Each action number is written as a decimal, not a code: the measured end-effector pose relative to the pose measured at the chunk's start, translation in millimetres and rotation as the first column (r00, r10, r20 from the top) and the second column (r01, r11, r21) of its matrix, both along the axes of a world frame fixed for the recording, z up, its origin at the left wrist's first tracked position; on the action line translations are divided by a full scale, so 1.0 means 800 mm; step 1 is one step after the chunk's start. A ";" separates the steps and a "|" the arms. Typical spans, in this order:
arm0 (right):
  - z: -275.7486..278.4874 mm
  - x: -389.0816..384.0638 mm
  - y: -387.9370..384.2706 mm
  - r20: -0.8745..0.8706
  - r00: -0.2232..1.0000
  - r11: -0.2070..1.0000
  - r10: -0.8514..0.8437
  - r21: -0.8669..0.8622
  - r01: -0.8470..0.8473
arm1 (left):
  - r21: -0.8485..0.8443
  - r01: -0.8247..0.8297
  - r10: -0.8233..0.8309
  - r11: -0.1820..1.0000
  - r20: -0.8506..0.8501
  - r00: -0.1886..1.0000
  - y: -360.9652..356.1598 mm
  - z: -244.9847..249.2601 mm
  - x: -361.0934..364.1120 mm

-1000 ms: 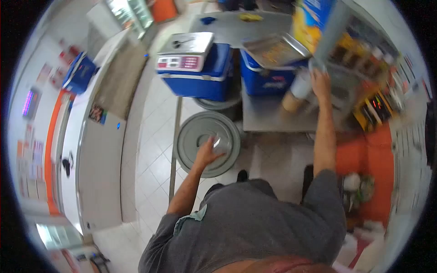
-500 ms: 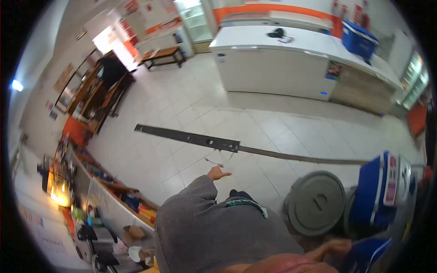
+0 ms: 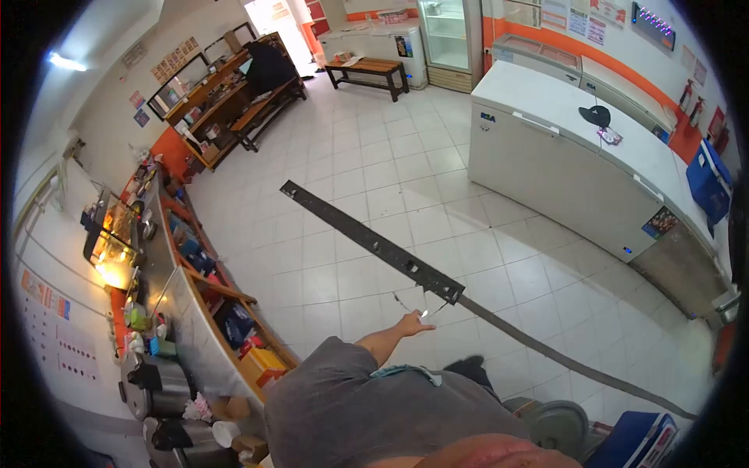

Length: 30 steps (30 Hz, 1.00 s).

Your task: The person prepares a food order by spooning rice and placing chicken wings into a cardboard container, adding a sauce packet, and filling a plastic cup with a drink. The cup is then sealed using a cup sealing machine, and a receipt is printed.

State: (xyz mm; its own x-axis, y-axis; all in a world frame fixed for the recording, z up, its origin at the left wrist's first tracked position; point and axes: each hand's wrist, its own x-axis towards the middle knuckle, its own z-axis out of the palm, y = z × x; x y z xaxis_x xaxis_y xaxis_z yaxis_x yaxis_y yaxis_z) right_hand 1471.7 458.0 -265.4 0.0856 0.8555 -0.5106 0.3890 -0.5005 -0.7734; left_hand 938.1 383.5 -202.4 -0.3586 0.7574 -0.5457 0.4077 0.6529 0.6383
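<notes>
Strip (image 3: 367, 238) across tiles (image 3: 367, 179) near left hand (image 3: 410, 324)

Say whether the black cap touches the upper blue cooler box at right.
Apart: the head view shows a stretch of white freezer top between the black cap and the blue cooler box.
</notes>
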 end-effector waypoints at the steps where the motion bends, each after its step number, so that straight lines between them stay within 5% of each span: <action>1: -0.002 -0.002 0.032 0.012 1.000 1.000 0.016 0.018 -0.016 | 0.016 -0.063 0.063 0.998 0.012 0.998 0.029 0.003 -0.007; 9: -0.002 -0.121 0.419 0.052 0.977 0.969 0.209 0.123 -0.214 | 0.140 -0.118 0.127 0.983 -0.057 0.990 0.193 -0.026 -0.064; 13: -0.006 -0.218 0.555 0.043 0.972 0.966 0.230 0.115 -0.234 | -0.043 -0.368 0.369 0.929 0.023 0.929 0.241 -0.014 -0.099; 16: -0.045 -0.203 0.631 0.094 0.990 0.991 0.110 0.072 -0.117 | -0.110 -0.470 0.476 0.876 0.025 0.879 0.284 0.004 -0.118; 17: -0.035 -0.245 0.729 0.334 0.872 0.914 0.357 0.070 -0.401 | -0.095 -0.444 0.442 0.891 -0.044 0.896 0.296 -0.011 -0.126; 20: 0.070 -0.400 0.920 0.002 0.969 0.841 0.248 0.496 -0.216 | -0.092 -0.407 0.395 0.909 -0.126 0.910 0.346 -0.064 -0.142; 22: 0.172 -0.467 0.992 0.283 0.944 0.726 0.168 0.612 -0.312 | -0.138 -0.486 0.464 0.863 -0.165 0.870 0.400 -0.087 -0.153; 24: 0.194 -0.516 1.086 0.540 0.839 0.652 0.060 0.615 -0.443 | -0.162 -0.459 0.459 0.874 -0.038 0.888 0.467 -0.096 -0.172; 25: 0.209 -0.539 1.126 0.542 0.839 0.649 0.038 0.626 -0.434 | -0.183 -0.448 0.467 0.875 0.082 0.880 0.511 -0.092 -0.185; 28: 0.245 -0.593 1.262 0.703 0.691 0.692 0.168 0.415 -0.591 | -0.176 -0.446 0.442 0.877 -0.064 0.895 0.624 -0.075 -0.223; 30: 0.229 -0.614 1.341 0.714 0.686 0.681 0.143 0.432 -0.591 | -0.185 -0.505 0.499 0.843 -0.078 0.863 0.669 -0.082 -0.250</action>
State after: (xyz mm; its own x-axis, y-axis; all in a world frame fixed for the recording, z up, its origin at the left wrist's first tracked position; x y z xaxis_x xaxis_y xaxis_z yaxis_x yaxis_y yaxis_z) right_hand 980.2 1531.0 -82.5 -0.2300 0.9617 0.1490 0.8910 0.2696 -0.3652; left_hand 737.8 918.8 -267.7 -0.6769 0.3510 -0.6470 0.0049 0.8811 0.4728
